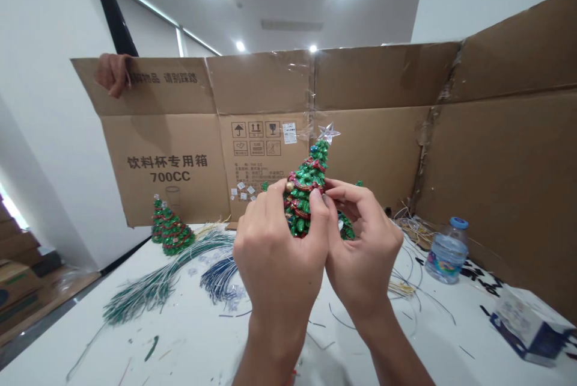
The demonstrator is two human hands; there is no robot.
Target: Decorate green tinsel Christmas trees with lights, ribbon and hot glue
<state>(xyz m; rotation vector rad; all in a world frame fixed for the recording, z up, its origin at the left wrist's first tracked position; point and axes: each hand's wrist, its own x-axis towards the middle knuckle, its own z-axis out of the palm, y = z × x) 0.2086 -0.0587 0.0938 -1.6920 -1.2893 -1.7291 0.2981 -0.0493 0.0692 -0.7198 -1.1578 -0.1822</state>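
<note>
A small green Christmas tree (308, 184) with red garland, a gold ball and a clear star on top is held up in front of me above the white table (189, 338). My left hand (277, 254) is wrapped around its lower part. My right hand (360, 242) pinches at the tree's right side, fingertips pressed together near the garland. The tree's base is hidden behind my hands.
Two more small trees (170, 228) stand at the back left. Bundles of green wires (157, 284) and blue wires (220, 281) lie on the table. A water bottle (447, 251) and a small box (527, 326) sit right. Cardboard walls (496, 151) surround the table; another person's hand (112, 73) grips the top edge.
</note>
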